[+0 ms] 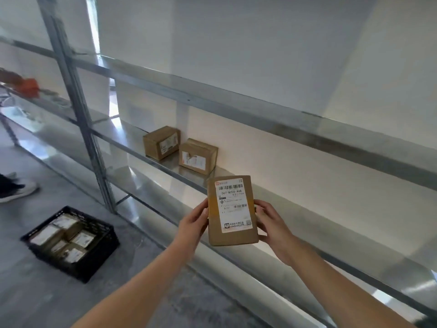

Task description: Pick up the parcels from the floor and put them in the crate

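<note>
I hold a brown cardboard parcel (233, 210) with a white shipping label upright in front of the metal shelf. My left hand (195, 221) grips its left edge and my right hand (270, 222) grips its right edge. Two more brown parcels stand on the shelf behind it, one (161, 142) further left and one (198, 156) closer to me. A black plastic crate (99, 249) sits on the grey floor at the lower left, holding several labelled parcels.
A galvanised metal shelving rack (260, 110) runs diagonally across the view, with an upright post (78, 102) left of centre. An orange object (29, 87) lies on the far left shelf. Another person's shoes (16, 189) stand on the floor at the left edge.
</note>
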